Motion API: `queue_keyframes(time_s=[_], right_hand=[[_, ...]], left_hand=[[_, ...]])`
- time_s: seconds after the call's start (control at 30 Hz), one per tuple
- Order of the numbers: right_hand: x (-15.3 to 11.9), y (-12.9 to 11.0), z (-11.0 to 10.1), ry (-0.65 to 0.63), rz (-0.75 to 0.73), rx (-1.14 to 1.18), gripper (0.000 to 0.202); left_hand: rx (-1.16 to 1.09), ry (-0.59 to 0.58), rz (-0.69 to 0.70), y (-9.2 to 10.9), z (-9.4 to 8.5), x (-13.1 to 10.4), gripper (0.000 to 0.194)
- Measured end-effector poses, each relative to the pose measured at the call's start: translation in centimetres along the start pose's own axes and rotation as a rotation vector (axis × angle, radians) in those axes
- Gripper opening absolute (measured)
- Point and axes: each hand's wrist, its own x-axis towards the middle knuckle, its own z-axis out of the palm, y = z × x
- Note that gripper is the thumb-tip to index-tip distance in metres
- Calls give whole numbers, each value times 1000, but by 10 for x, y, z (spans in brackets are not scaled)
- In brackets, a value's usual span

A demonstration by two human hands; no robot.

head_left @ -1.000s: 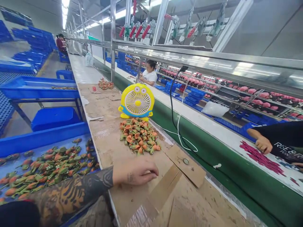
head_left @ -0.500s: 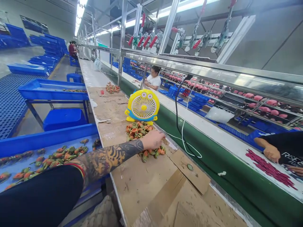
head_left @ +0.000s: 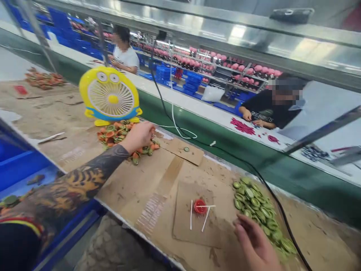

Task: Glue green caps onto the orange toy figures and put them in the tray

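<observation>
My left hand is closed above the near edge of a pile of small orange-and-green plastic-looking parts. Its fingertips are turned away, so whatever they hold is hidden. At the lower right, my right hand hovers with its thumb and forefinger slightly apart and nothing visible between them. Just beyond it lies a heap of green oval parts. Between both hands, a small red pot stands on a cardboard square, with one cotton swab across it and two more beside it.
A yellow fan stands behind the orange-and-green pile. One round green piece lies on a cardboard flap. A black cable runs along the bench past the green heap. Across the green-sided conveyor, two people work with small parts.
My view has swung right and down, bringing my right hand, the green heap and the red pot into sight. My left hand remains at the orange-and-green pile.
</observation>
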Motion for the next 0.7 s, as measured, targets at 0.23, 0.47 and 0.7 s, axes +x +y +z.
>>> queue_keyframes(time_s=[0.23, 0.47, 0.7], right_hand=[[14, -45, 42, -181, -56, 120, 58], [21, -53, 55, -359, -83, 119, 43], [17, -52, 52, -394, -127, 78, 39]], left_hand=[[-880, 48, 243, 85, 17, -61, 11], [-1490, -468, 46, 141, 70, -99, 22], [-1624, -582, -148, 135, 112, -113, 55]])
